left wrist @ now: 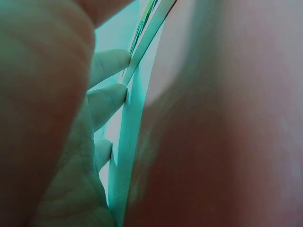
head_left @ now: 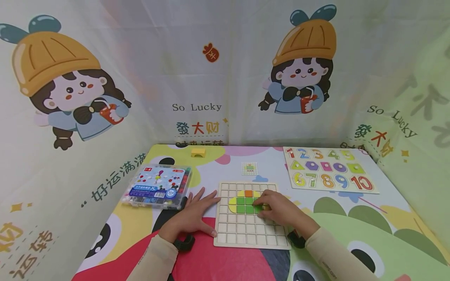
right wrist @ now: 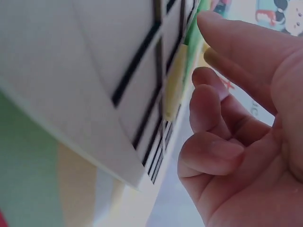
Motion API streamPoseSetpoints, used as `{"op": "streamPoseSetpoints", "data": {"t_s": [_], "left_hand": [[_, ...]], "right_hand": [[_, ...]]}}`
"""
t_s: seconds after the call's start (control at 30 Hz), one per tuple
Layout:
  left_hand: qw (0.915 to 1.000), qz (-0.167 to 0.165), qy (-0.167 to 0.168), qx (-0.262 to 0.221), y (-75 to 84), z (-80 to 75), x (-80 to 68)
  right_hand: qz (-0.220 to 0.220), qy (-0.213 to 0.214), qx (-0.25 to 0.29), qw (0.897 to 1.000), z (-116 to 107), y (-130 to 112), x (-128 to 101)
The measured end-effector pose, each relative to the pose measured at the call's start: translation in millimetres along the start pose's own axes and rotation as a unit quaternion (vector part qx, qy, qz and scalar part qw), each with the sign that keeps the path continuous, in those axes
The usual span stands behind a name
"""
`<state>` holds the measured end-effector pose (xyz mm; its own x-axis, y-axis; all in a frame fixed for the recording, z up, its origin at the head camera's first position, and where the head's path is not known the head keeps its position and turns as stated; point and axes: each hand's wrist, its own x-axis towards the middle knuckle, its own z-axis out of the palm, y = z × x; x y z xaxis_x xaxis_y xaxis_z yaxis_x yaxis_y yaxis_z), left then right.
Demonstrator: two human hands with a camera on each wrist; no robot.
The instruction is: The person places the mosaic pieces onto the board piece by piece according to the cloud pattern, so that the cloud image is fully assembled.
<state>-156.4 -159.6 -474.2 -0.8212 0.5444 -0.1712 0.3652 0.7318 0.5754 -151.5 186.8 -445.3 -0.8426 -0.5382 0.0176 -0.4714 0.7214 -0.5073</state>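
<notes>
On the printed table mat, directly in front of the person, a wooden grid board is lying flat, and both hands are working at it. The left hand is resting flat with fingers spread, its fingertips touching the board's left edge and bracing it. The right hand is lying over the board's right-centre cells, fingers bent, pressing on a yellow tile beside the green tiles; the index finger is extended over it, and the exact pinch cannot be told from these views. An orange tile is sitting above the green block, and a yellow curved tile is closing its left side.

Judged from this layout, the step in hand is the seating of a tile at the right end of the pattern. The next move is likely calling for the tile to be squared in its cell while the left hand is holding the board against sliding.

A small pattern card is lying beyond the board, a number puzzle to the right, a clear parts box to the left.
</notes>
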Motion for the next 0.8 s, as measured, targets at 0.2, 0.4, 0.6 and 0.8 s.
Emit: {"op": "streamPoseSetpoints", "data": {"t_s": [0.2, 0.4, 0.6, 0.8], "left_hand": [[1.0, -0.001, -0.002, 0.005, 0.3, 0.5, 0.8], [0.9999, -0.003, -0.002, 0.013, -1.6, 0.9, 1.9], [0.9999, 0.002, 0.001, 0.01, -1.0, 0.6, 2.5], [1.0, 0.004, 0.004, 0.006, 0.6, 0.8, 1.8]], "right_hand": [[0.036, 0.015, 0.022, 0.999, -11, 2, -14], [0.043, 0.028, 0.047, 0.998, -21, 12, -39], [0.035, 0.041, 0.048, 0.997, -26, 24, -66], [0.043, 0.01, 0.081, 0.996, -24, 37, -88]]}}
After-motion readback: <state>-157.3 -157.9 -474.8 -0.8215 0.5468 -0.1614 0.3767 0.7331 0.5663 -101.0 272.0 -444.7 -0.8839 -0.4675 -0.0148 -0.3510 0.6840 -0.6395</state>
